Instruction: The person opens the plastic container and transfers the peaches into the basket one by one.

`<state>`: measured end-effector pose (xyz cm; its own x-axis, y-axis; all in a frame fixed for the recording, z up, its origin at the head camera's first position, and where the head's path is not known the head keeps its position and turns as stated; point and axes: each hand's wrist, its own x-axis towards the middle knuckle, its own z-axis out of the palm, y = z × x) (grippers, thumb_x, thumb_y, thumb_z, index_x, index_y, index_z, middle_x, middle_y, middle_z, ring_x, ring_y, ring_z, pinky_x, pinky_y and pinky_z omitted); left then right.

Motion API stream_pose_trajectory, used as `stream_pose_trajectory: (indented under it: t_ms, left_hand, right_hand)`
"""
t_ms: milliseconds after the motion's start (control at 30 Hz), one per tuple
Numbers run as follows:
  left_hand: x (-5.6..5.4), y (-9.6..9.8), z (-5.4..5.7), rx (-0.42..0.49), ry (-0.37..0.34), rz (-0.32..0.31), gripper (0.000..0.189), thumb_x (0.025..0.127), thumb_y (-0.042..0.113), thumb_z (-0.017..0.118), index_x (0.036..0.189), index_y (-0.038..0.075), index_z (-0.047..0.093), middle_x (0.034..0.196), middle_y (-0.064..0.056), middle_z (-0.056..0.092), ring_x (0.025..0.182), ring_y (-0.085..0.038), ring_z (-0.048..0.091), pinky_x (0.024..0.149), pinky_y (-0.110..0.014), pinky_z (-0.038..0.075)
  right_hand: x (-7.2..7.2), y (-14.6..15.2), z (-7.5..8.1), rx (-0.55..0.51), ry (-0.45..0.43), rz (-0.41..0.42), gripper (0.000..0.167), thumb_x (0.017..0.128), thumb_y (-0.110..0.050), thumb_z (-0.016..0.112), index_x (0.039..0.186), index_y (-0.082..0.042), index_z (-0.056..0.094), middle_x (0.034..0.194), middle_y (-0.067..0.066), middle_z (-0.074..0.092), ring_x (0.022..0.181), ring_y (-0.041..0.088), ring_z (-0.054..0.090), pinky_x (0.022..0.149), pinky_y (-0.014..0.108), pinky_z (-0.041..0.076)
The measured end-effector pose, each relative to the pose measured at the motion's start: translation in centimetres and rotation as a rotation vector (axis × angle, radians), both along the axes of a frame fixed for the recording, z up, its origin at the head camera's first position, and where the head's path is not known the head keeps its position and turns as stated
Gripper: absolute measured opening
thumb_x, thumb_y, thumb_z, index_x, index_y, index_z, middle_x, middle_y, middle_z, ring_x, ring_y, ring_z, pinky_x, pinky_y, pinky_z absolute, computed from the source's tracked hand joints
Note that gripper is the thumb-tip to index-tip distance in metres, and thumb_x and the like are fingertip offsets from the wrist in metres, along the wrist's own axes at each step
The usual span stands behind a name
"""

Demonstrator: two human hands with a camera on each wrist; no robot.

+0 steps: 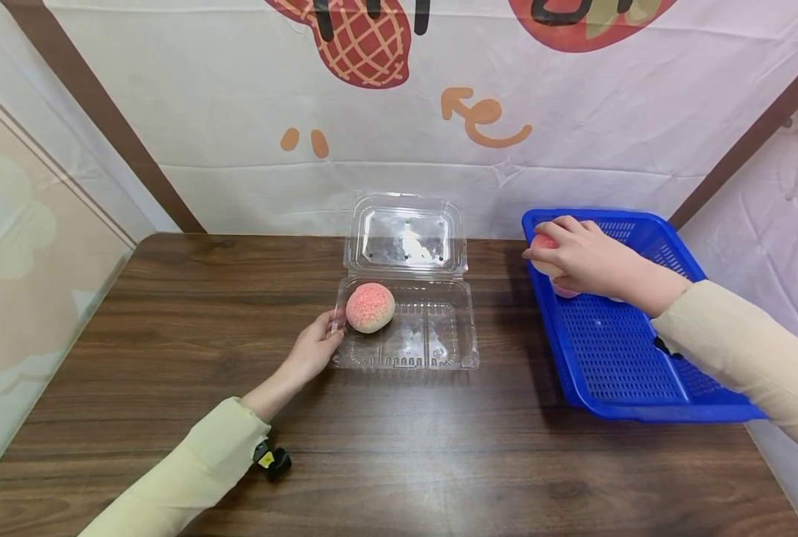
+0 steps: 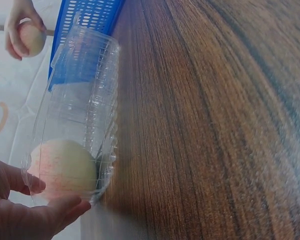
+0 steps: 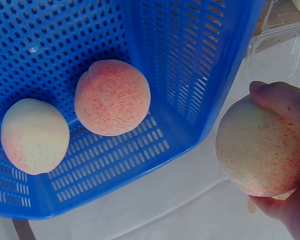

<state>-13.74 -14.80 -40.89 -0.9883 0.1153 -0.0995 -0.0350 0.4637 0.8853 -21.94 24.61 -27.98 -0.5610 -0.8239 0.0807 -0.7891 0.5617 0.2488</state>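
My left hand [image 1: 313, 349] pinches the left wall of an open clear plastic clamshell box [image 1: 409, 339]. A pink and cream peach [image 1: 370, 307] sits inside that box, at its left end close to my fingers. Over the left rim of a blue plastic basket [image 1: 614, 358], my right hand [image 1: 590, 257] holds another peach [image 3: 260, 145] with thumb and fingers curled around it. In the right wrist view two more peaches lie in the basket, a redder peach [image 3: 112, 97] and a paler peach [image 3: 35, 136].
The box's hinged lid [image 1: 406, 235] stands folded back toward the printed cloth wall [image 1: 399, 134]. Everything stands on a dark wood-grain table [image 1: 191, 328], with the basket at its right side. A black and yellow strap [image 1: 273, 459] hangs under the left sleeve.
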Motion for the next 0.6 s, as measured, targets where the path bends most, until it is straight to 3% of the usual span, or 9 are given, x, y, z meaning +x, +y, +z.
stream_pose_trajectory:
  t_ms: [233,600]
  left_hand:
    - [0.0,0.0,0.1,0.018,-0.007,-0.006,0.039,0.090,-0.004,0.040,0.125,-0.018,0.036,0.127,-0.032,0.045,0.117,-0.037,0.046,0.100,-0.041,0.038]
    - [0.0,0.0,0.1,0.020,-0.008,-0.008,0.039,0.090,-0.003,0.040,0.126,-0.018,0.036,0.127,-0.032,0.044,0.118,-0.037,0.045,0.100,-0.041,0.038]
  right_hand:
    - [0.2,0.8,-0.2,-0.007,-0.042,-0.063,0.051,0.066,-0.018,0.079,0.113,-0.016,0.061,0.116,0.019,0.049,0.106,0.039,0.042,0.074,0.056,0.045]
    - [0.4,1.7,-0.7,-0.001,-0.069,-0.085,0.053,0.065,-0.016,0.081,0.114,-0.013,0.061,0.118,0.022,0.049,0.109,0.042,0.041,0.076,0.060,0.043]
